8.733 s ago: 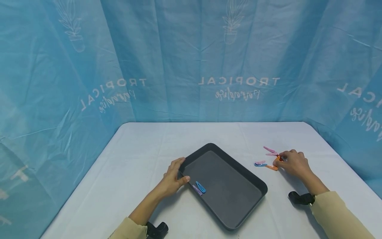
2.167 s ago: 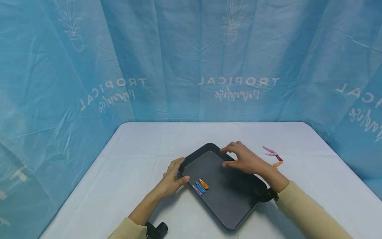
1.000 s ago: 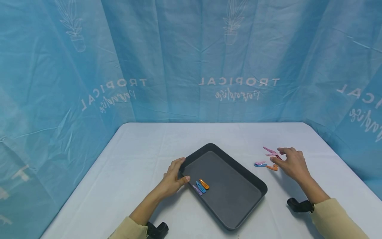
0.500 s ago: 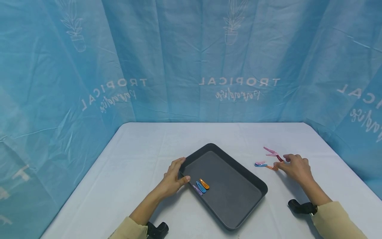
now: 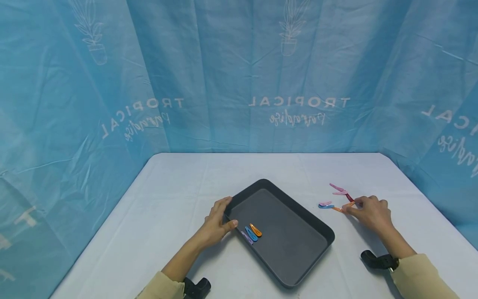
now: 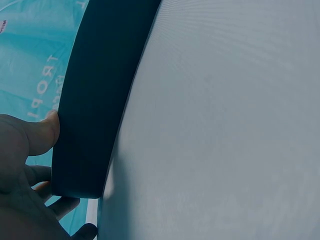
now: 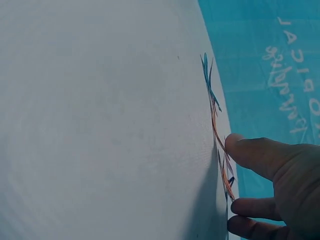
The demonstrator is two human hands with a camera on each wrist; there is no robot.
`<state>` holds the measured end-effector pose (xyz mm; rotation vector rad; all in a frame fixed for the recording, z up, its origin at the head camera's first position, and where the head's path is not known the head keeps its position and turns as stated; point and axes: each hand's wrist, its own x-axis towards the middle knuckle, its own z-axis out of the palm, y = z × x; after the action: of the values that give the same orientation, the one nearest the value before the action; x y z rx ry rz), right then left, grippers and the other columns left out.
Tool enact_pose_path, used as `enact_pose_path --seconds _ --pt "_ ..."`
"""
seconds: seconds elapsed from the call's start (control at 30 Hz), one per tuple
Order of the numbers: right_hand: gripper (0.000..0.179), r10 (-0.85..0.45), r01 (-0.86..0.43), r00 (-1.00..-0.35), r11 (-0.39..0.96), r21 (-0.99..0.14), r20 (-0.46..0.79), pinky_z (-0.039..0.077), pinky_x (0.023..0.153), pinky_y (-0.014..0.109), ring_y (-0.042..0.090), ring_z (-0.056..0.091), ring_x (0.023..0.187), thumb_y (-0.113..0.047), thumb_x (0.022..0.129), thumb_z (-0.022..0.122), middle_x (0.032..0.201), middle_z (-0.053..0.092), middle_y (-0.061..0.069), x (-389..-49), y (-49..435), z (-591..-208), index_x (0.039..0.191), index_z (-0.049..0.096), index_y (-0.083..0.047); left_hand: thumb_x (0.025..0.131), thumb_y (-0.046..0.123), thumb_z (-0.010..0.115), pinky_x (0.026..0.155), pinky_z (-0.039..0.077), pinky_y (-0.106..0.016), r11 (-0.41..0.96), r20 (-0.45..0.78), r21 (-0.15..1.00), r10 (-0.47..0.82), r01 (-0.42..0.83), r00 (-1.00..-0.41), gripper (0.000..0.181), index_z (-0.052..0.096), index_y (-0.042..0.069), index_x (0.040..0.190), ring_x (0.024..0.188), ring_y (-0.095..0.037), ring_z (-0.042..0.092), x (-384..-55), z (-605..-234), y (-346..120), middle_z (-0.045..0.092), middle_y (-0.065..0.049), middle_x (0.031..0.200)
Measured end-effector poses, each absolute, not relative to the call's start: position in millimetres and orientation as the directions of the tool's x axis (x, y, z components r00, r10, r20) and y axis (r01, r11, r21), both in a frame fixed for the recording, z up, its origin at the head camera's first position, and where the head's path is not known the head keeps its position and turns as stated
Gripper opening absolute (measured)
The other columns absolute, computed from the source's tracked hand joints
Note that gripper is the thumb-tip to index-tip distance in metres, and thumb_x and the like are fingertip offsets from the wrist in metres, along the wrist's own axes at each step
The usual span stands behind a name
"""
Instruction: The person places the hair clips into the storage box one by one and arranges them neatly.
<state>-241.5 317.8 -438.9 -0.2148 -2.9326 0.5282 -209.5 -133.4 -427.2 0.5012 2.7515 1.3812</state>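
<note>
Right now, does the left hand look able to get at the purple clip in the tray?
Likely yes: the left hand is at a corner of the tray, its thumb close to the purple clip, with nothing visible between them.

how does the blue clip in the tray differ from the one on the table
The tray clip lies between a purple clip and an orange clip; the table clip lies beside a pink clip. In the head view, the tray clip slants down rightward; the table clip lies nearly level. Both are blue; neither is held.
</note>
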Motion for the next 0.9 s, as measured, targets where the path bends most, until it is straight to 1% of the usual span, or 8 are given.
enact_pose_path --seconds 0.27,0.47,0.7,0.9 --pt "0.062 0.149 0.099 -0.982 0.931 -0.350 0.117 0.036 0.069 0.050 0.047 0.039 0.093 -0.039 0.078 0.073 0.100 0.052 0.032 -245.9 315.7 -439.9 0.112 0.060 0.011 0.089 0.019 0.064 0.102 0.007 -0.076 0.559 0.146 0.776 0.295 0.294 -0.944 0.069 0.028 0.004 0.147 0.140 -0.042 0.022 -209.2 -428.1 -133.4 0.027 -0.018 0.150" --pt "0.060 0.141 0.091 -0.982 0.935 -0.343 0.124 0.037 0.069 0.050 0.047 0.040 0.094 -0.037 0.077 0.072 0.100 0.053 0.031 -249.0 312.5 -440.0 0.111 0.061 0.011 0.089 0.020 0.063 0.101 0.006 -0.077 0.556 0.146 0.777 0.296 0.295 -0.944 0.069 0.028 0.005 0.147 0.140 -0.043 0.021 -209.5 -428.7 -133.5 0.026 -0.018 0.150" --pt "0.056 0.136 0.083 -0.982 0.932 -0.353 0.128 0.036 0.068 0.048 0.045 0.040 0.092 -0.035 0.077 0.072 0.097 0.053 0.028 -249.1 314.2 -441.1 0.109 0.062 0.010 0.090 0.021 0.063 0.103 0.006 -0.076 0.560 0.131 0.780 0.292 0.280 -0.947 0.069 0.027 0.005 0.147 0.142 -0.041 0.020 -209.5 -428.4 -132.9 0.026 -0.016 0.151" --pt "0.052 0.124 0.065 -0.982 0.931 -0.359 0.144 0.036 0.071 0.051 0.046 0.041 0.094 -0.034 0.079 0.072 0.100 0.055 0.030 -249.2 312.9 -439.4 0.107 0.063 0.009 0.090 0.020 0.062 0.103 0.004 -0.076 0.557 0.120 0.786 0.289 0.269 -0.950 0.069 0.026 0.006 0.148 0.142 -0.041 0.018 -209.3 -426.8 -132.5 0.024 -0.016 0.152"
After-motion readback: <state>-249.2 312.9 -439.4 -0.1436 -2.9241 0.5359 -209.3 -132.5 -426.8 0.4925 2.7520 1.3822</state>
